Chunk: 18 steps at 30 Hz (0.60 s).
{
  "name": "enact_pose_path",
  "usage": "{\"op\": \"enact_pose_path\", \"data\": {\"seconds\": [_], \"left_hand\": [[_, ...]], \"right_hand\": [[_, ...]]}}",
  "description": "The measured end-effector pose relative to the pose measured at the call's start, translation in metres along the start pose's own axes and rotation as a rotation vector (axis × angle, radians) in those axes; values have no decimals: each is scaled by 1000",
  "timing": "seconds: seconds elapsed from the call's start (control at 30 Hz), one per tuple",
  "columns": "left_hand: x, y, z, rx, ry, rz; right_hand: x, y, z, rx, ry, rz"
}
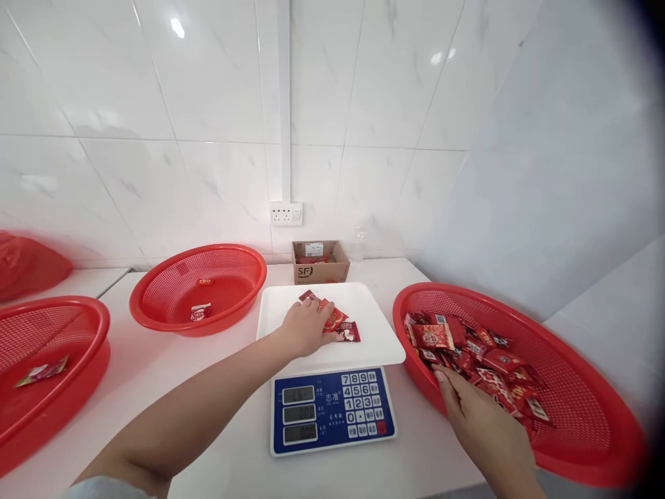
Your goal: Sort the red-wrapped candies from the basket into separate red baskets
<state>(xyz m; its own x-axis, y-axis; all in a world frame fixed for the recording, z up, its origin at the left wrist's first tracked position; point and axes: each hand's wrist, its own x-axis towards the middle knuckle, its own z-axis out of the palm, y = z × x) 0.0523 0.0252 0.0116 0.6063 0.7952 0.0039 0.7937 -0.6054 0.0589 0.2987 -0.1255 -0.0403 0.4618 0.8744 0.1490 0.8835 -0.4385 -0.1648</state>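
Observation:
My left hand [306, 328] is over the white weighing tray [294, 355] of a digital scale. Its fingers are curled over several small red wrapped packets [347, 333], which fan out beyond the fingertips. The scale's blue front panel [332, 410] with keypad and displays faces me. At the right, my right hand [485, 426] is closed at the near rim of a large red plastic basket [582, 364], its thumb against the rim and most other fingers hidden. Inside that basket lies a heap of red packets [501, 362].
A second red basket [148, 308] at the back left holds a couple of packets. Another red basket [52, 430] sits at the left edge, with one packet in it. Behind the scale stands a small cardboard box [322, 272]. A red bag [31, 267] lies far left.

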Motion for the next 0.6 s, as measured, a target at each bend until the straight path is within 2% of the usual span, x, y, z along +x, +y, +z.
{"op": "enact_pose_path", "data": {"seconds": [0.1, 0.2, 0.3, 0.43, 0.5, 0.57, 0.6], "left_hand": [[2, 0, 2, -10, 11, -3], [-3, -11, -2, -19, 40, -18], [-13, -37, -16, 21, 130, -110], [-25, -89, -43, 109, 277, -327], [-27, -110, -51, 139, 320, -401], [-25, -119, -50, 151, 314, -389], [-23, -118, -46, 150, 289, -342]], "right_hand": [[-1, 0, -1, 2, 14, -16], [-1, 1, 0, 13, 44, -37], [-1, 2, 0, 20, 58, -51], [0, 1, 0, 32, 38, -72], [1, 1, 0, 34, 49, -73], [1, 0, 0, 26, 67, -69], [1, 0, 0, 22, 71, -70]]}}
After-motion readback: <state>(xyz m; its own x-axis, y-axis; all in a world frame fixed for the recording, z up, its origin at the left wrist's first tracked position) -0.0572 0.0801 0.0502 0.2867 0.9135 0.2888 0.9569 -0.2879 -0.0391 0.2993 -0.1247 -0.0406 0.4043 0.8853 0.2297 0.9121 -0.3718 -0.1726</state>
